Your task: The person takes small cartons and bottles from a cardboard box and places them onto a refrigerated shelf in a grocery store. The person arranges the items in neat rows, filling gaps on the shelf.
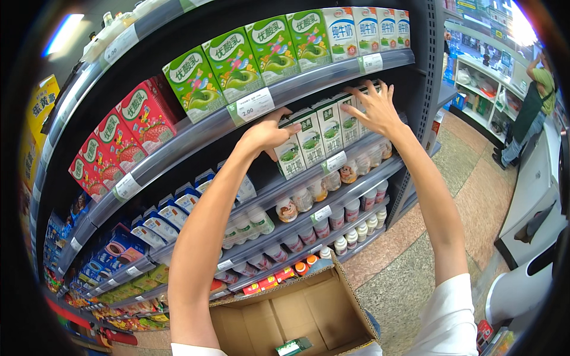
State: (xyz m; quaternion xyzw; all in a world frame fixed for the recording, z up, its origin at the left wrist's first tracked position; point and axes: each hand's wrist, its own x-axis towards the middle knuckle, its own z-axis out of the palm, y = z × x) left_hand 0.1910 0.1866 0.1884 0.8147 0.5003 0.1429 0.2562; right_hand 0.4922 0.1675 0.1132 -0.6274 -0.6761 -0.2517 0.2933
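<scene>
White-and-green milk cartons (313, 140) stand in a row on the second shelf. My left hand (268, 132) is at the left end of this row, with its thumb and fingers on the top and side of the end cartons. My right hand (373, 109) spreads its fingers over the tops and fronts of the cartons at the right end. Below my arms is an open cardboard box (291, 311) with one small green-and-white carton (294, 346) at its bottom. The backs of the cartons are hidden under the shelf above.
Green drink cartons (236, 63), red ones (147, 118) and blue-and-white milk cartons (340, 33) fill the top shelf, whose price-tag rail (311, 78) runs just above my hands. Bottles and cups (307, 233) occupy lower shelves. A person in an apron (530, 107) stands at the far right.
</scene>
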